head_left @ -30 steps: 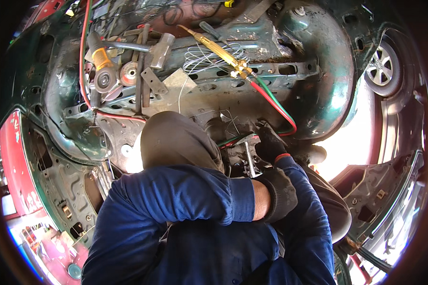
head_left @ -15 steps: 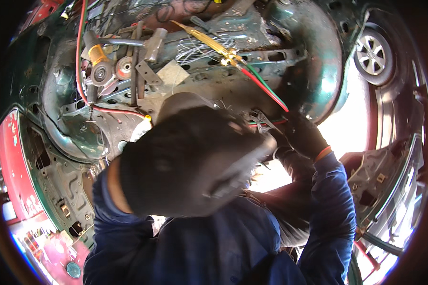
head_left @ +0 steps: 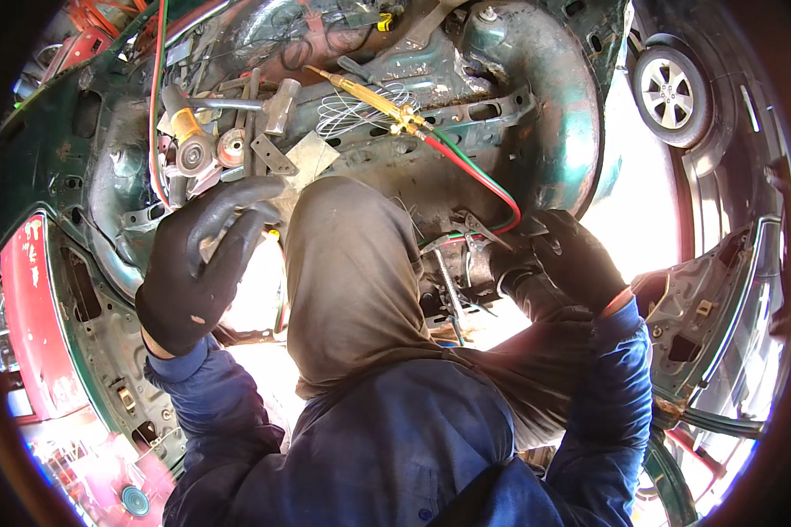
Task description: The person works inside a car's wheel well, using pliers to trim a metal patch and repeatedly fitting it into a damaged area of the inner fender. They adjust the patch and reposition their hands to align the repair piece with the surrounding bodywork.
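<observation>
We're looking at both our gloved hands now: on the left of the frame, our left hand [head_left: 204, 268] is spreading wide, thumb and fingers well apart, and we're seeing nothing between them. Right of centre, our right hand [head_left: 582, 263] is curling its fingers beside a pliers-like tool [head_left: 476, 227]; whether we're gripping its end we cannot tell, because the dark glove is hiding the contact. That tool is lying just right of the middle, near the red and green hoses [head_left: 490, 180], and a ribbed metal tool [head_left: 449, 283] is showing just below it. How far along are we? We're judging this as partway: tools are sitting laid out, and the brass torch [head_left: 369, 95] is resting unheld over a wire coil [head_left: 330, 119] at upper centre. In the upper left, the grinder [head_left: 191, 145] and the hammer [head_left: 279, 107] are lying idle too, near a flat plate [head_left: 315, 156]. We're seeing no finished join or cut near the right hand, so we're counting nothing there as done for sure. What's remaining we cannot fully read, since our bent knee [head_left: 351, 255] is covering part of the middle.
</observation>
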Available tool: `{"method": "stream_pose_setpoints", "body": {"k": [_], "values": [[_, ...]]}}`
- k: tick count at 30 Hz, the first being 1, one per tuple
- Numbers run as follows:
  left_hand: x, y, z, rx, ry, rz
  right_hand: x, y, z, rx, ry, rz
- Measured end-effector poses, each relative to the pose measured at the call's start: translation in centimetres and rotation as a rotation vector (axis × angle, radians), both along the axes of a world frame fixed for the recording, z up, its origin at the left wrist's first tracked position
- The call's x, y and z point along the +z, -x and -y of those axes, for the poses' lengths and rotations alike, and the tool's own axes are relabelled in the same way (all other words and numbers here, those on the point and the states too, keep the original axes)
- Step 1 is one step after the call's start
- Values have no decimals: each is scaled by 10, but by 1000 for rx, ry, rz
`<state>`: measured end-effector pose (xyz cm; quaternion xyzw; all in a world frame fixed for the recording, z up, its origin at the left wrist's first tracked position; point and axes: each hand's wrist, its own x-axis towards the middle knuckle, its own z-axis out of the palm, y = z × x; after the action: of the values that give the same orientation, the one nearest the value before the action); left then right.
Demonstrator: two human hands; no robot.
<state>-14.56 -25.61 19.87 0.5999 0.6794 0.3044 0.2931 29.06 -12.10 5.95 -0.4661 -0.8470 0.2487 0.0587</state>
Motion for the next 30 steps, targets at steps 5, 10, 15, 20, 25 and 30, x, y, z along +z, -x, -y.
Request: {"method": "stream_pose_setpoints", "body": {"k": [5, 10, 15, 20, 25, 30], "values": [[-7, 25, 18, 72, -32, -73, -4, 3, 1, 14, -39, -1], [-10, 45, 28, 131, -3, -66, 7, 10, -4, -4, -21, -24], [-90, 84, 24, 180, -104, 117, 0, 18, -3, 33, 1, -21], [-227, 85, 15, 336, 194, 554, 2, 24, 0, -5, 25, 14], [-318, 74, -1, 679, 261, 848, -14, 20, 1, -7, -24, 47], [-351, 86, -40, 732, 340, 936, -1, 29, 3, -13, 47, 42]]}}
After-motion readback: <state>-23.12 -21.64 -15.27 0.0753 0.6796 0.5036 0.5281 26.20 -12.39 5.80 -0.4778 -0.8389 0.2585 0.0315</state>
